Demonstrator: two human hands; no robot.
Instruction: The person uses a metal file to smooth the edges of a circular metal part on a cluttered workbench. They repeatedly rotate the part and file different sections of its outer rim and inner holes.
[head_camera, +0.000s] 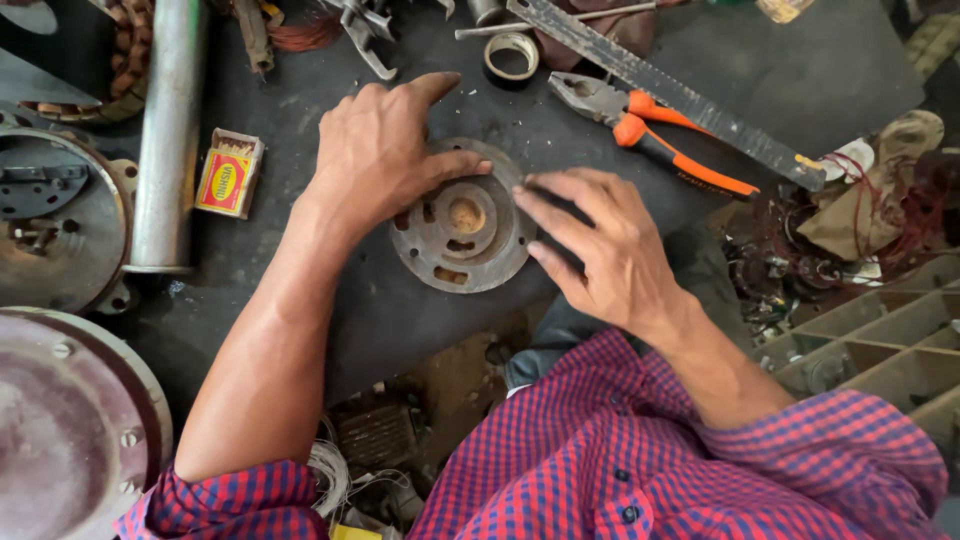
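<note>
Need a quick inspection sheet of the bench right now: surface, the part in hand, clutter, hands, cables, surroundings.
Surface: dark mat, dusty.
Job's thing: round metal disc lying flat, hub up.
Clutter: pliers with orange handles, file, tape roll, matchbox, metal pipe.
Hands: left hand rests on the disc's upper left edge; right hand touches its right edge.
Cables: copper wire at the top edge.
Surroundings: round metal covers on the left, plastic tray on the right.

Round metal disc (465, 222) w/ raised center hub & slots — rusty-grey, lying flat on dark mat, mid-bench.
</note>
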